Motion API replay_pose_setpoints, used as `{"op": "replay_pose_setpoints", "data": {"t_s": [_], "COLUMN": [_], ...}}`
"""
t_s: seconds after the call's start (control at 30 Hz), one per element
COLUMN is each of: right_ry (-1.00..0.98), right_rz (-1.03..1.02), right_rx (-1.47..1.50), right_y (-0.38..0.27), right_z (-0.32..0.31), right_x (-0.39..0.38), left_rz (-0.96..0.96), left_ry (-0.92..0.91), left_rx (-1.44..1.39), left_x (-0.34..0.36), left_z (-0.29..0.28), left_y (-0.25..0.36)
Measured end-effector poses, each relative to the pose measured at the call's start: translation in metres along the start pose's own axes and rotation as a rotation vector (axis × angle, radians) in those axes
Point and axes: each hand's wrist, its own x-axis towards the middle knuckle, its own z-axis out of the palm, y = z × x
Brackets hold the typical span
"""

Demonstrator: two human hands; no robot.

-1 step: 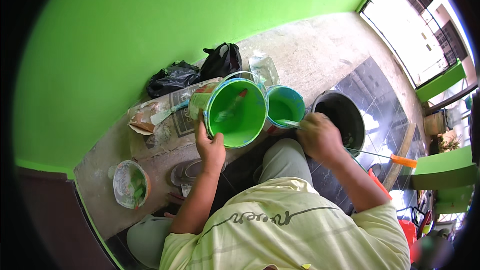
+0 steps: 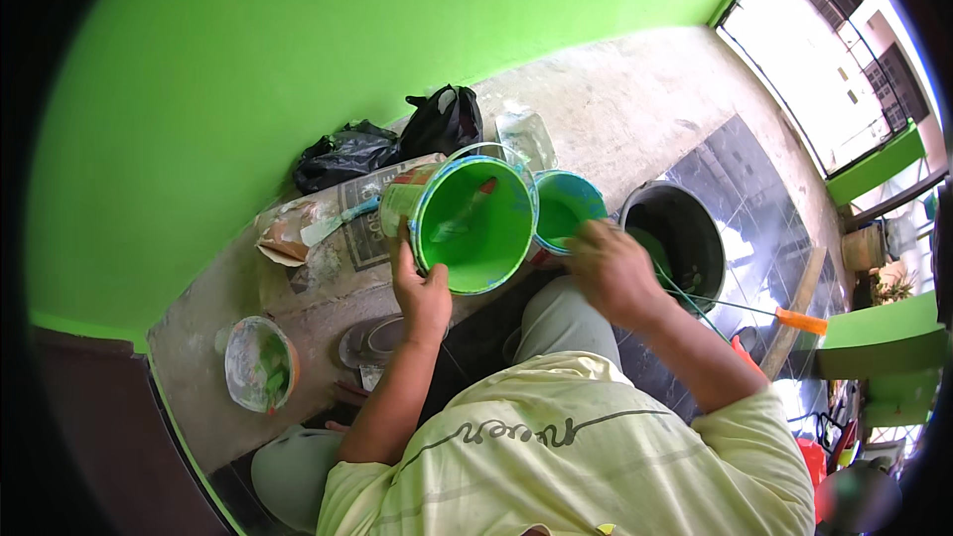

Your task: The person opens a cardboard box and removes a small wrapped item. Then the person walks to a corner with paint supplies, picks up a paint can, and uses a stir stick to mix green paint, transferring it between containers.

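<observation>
"Doing what with the left hand (image 2: 422,300)?"

"Reaching toward one o'clock along the forearm and clasping a large, round, paint-smeared bucket, bright green inside (image 2: 511,238), at seven o'clock on the rim. With thumb over the edge and fingers curved along the outer wall, parted only by the bucket's side. Holding the bucket tilted, mouth toward the body, with a red-handled brush (image 2: 483,190) inside near twelve o'clock."

"And with the right hand (image 2: 615,270)?"

"Angling toward ten o'clock from a bent elbow, close to five o'clock of a smaller, round, blue-walled bucket of green paint (image 2: 592,197). Too blurred: cannot tell how far open, nor whether gripping anything."

"Seeing what around?"

"Between three and four o'clock of the smaller bucket, a round black bucket (image 2: 698,228); farther, at four, an orange-handled tool with a thin rod (image 2: 802,322). At eleven from the larger one, a black plastic bag (image 2: 442,125)."
</observation>
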Motion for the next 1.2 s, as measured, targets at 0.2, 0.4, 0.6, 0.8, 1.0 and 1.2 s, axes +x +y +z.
{"op": "replay_pose_setpoints", "data": {"t_s": [0.2, 0.4, 0.6, 0.8, 1.0, 1.2], "right_ry": [0.088, -0.233, -0.225, -0.133, 0.038, 0.081], "right_rz": [-0.388, -0.351, -0.305, -0.010, 0.046, 0.098], "right_rx": [-0.481, -0.592, -0.406, -0.097, -0.021, -0.012], "right_y": [-0.022, -0.021, -0.029, -0.040, -0.044, -0.045], "right_z": [0.103, 0.132, 0.086, 0.006, 0.026, 0.046], "right_x": [0.100, 0.123, 0.108, 0.084, 0.051, 0.042], "left_rz": [0.012, 0.078, 0.064, 0.039, 0.041, 0.048], "left_ry": [-0.025, 0.021, 0.073, 0.109, 0.120, 0.073], "left_rx": [-0.092, -0.051, -0.063, -0.071, -0.133, -0.118], "left_x": [-0.005, -0.004, 0.011, 0.021, 0.019, 0.011], "left_z": [0.009, 0.007, -0.004, -0.017, -0.015, -0.012], "left_y": [0.018, 0.020, 0.014, 0.014, 0.011, 0.011]}}
